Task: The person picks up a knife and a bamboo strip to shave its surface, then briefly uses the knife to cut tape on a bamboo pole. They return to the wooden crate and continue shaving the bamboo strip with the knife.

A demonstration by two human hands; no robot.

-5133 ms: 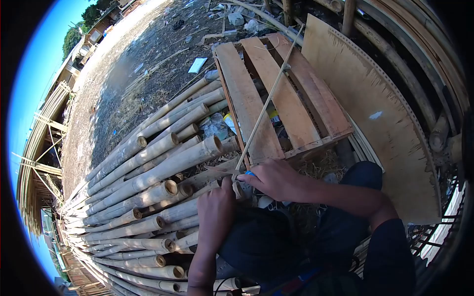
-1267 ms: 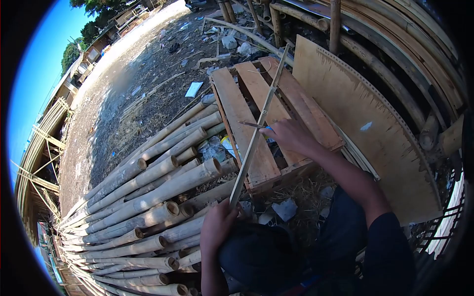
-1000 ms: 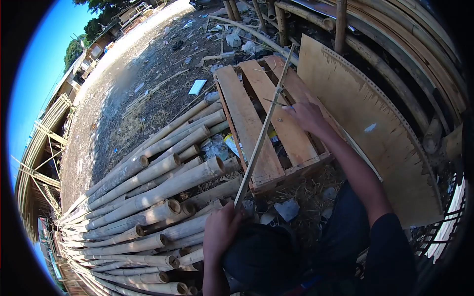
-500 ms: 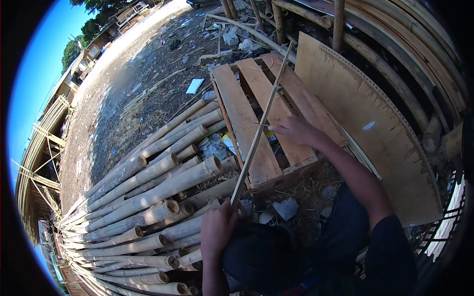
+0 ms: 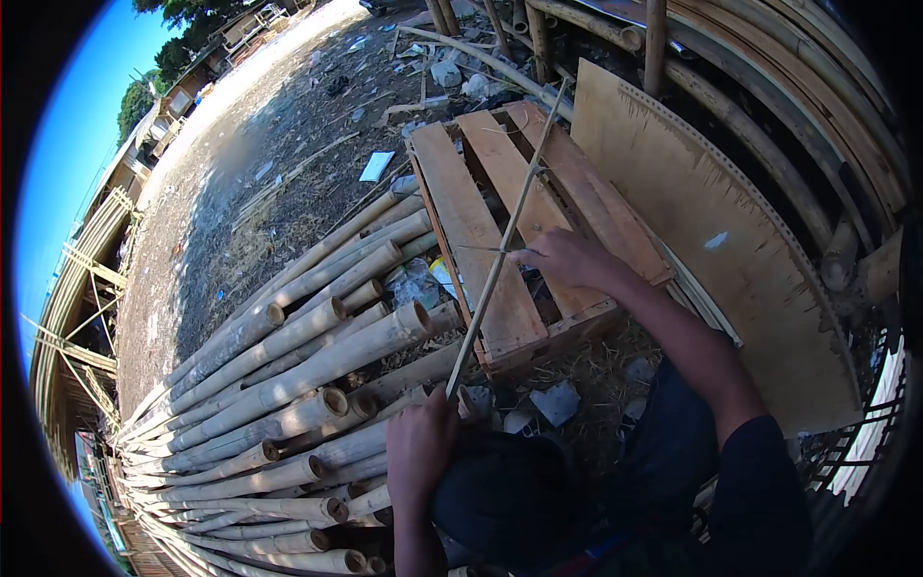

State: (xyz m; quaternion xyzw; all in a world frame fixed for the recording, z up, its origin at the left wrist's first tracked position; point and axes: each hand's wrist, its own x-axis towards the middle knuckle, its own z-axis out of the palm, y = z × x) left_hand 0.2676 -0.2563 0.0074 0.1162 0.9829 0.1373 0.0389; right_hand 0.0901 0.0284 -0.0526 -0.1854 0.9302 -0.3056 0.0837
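Note:
A long, narrow bamboo strip [image 5: 492, 281] slants up and away across a low wooden slatted crate [image 5: 442, 178]. My left hand [image 5: 420, 444] is closed around its near, lower end. In my right hand [image 5: 569, 258] is a knife [image 5: 481, 249], its thin dark blade pointing left and crossing the strip about midway. The fingers of this hand are wrapped round the handle, which is mostly hidden. Small side nubs show along the strip's upper part.
Many cut bamboo poles [image 5: 317, 361] lie stacked at the left, open ends toward me. A plywood sheet [image 5: 711, 231] leans at the right, below bamboo rails [image 5: 760, 139]. Litter and a white packet [image 5: 377, 166] lie on the ground [image 5: 288, 144] beyond.
My right hand has shifted slightly left and down, and more of the knife's blade now shows past the strip. The strip's far end has moved a little left. My left hand keeps its grip.

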